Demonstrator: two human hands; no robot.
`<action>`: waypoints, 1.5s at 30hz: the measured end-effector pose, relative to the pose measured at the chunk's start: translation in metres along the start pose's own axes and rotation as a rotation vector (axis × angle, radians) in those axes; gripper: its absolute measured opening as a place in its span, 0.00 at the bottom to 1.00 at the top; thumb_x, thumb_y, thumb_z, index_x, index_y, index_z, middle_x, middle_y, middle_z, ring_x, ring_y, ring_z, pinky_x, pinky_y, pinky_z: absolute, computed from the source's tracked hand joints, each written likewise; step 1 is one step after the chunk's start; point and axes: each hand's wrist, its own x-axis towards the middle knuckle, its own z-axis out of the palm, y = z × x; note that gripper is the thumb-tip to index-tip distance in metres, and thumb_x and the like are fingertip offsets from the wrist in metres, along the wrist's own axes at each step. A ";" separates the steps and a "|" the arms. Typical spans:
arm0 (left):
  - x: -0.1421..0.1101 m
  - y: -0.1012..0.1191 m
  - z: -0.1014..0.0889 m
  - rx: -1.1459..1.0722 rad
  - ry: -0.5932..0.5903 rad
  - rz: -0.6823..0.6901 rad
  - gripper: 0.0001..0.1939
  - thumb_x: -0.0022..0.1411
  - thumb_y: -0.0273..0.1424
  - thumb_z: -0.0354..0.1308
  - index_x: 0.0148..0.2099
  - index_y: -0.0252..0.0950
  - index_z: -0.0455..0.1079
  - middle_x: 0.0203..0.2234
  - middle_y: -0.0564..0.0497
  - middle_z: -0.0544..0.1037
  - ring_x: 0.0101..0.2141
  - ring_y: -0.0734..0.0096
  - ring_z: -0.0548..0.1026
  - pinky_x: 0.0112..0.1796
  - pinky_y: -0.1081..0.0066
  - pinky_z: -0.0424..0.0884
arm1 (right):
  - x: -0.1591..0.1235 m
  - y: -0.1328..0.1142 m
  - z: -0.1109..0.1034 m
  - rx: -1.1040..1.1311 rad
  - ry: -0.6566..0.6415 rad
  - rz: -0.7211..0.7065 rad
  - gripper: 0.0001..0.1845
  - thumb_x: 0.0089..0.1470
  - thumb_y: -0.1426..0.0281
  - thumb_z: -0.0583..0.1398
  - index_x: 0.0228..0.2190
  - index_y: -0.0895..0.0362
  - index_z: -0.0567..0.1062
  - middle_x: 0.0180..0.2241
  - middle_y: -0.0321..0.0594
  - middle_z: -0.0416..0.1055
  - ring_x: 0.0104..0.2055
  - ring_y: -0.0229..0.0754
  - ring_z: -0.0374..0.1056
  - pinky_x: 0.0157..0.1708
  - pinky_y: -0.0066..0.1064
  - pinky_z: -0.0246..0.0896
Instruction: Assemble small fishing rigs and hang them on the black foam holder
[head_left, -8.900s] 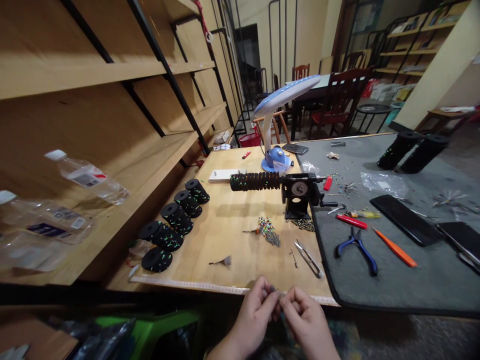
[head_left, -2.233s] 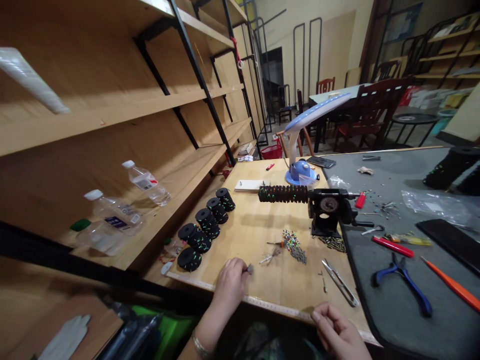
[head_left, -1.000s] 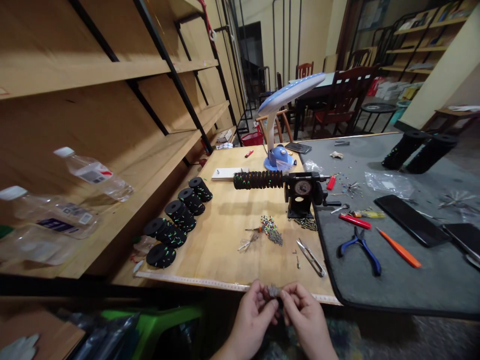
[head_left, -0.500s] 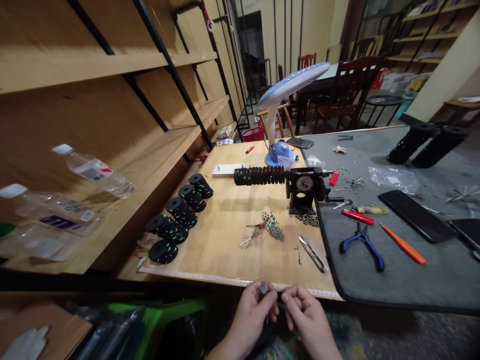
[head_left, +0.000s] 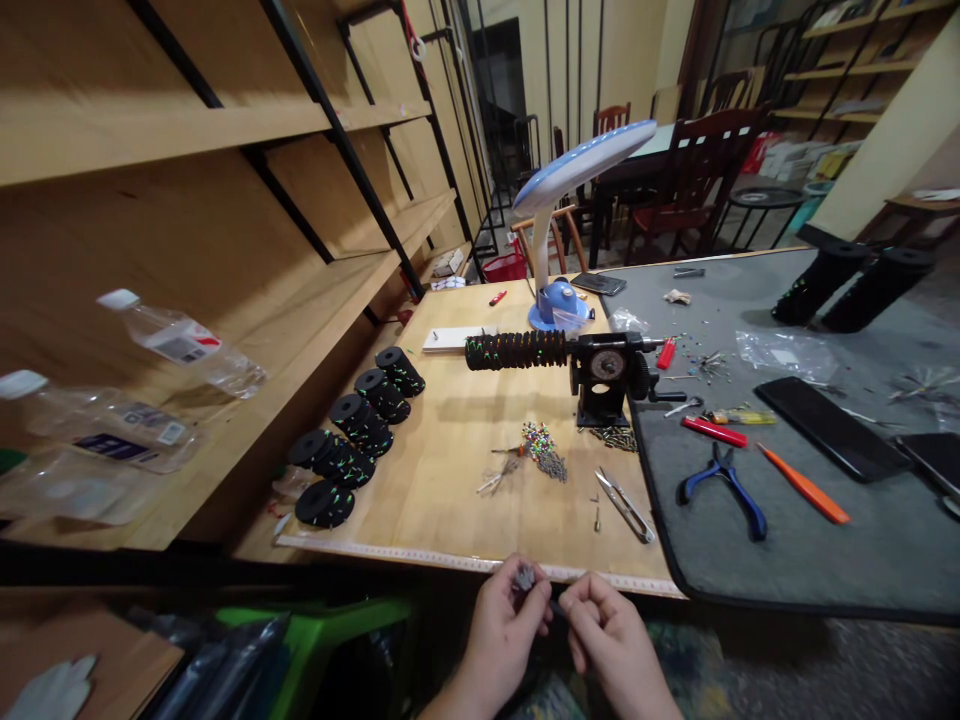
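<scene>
At the table's front edge, my left hand point(head_left: 504, 625) is closed around a small grey bundle point(head_left: 524, 577) whose kind I cannot make out. Close beside it, my right hand point(head_left: 609, 635) is pinched; whatever its fingertips hold is too small to name. Beyond the hands lie a pile of colourful beads point(head_left: 537, 437), small grey metal pieces point(head_left: 553, 466) and a bunch of thin wires point(head_left: 501, 475). Thread snips point(head_left: 625, 505) rest to the right. Further back stands a black hand-cranked winder point(head_left: 602, 375) with a ribbed black foam roll point(head_left: 517, 350) on its shaft.
Several black foam spools point(head_left: 352, 422) line the left side. On the grey mat point(head_left: 825, 560) lie blue-handled pliers point(head_left: 724, 492), an orange tool point(head_left: 806, 486) and a black phone point(head_left: 829, 428). A blue-white lamp point(head_left: 555, 300) stands behind. Plastic bottles point(head_left: 180, 340) lie on the left shelf.
My right hand's fingertips have shifted slightly against the left hand. The whole view has moved a little. Objects on the table lie as before.
</scene>
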 end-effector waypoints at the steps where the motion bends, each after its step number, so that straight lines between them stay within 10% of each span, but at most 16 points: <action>1: -0.001 -0.001 0.000 0.025 0.003 0.022 0.17 0.56 0.45 0.60 0.31 0.35 0.65 0.20 0.56 0.67 0.22 0.75 0.67 0.24 0.77 0.66 | 0.000 0.000 0.000 0.000 0.000 0.004 0.26 0.47 0.46 0.60 0.22 0.55 0.63 0.09 0.22 0.56 0.12 0.29 0.47 0.16 0.23 0.38; 18: -0.006 -0.002 -0.007 0.564 0.090 0.411 0.05 0.63 0.30 0.52 0.34 0.36 0.68 0.25 0.52 0.72 0.27 0.71 0.70 0.30 0.75 0.64 | 0.003 0.004 0.001 -0.001 0.001 0.043 0.25 0.46 0.47 0.60 0.20 0.54 0.62 0.06 0.23 0.57 0.10 0.29 0.46 0.14 0.23 0.38; 45: -0.010 -0.001 -0.009 0.639 0.026 0.546 0.05 0.63 0.26 0.50 0.35 0.37 0.66 0.27 0.51 0.72 0.28 0.70 0.71 0.31 0.74 0.66 | 0.005 -0.008 0.002 0.071 0.011 0.126 0.25 0.40 0.46 0.62 0.19 0.54 0.63 0.05 0.25 0.59 0.08 0.27 0.41 0.11 0.22 0.34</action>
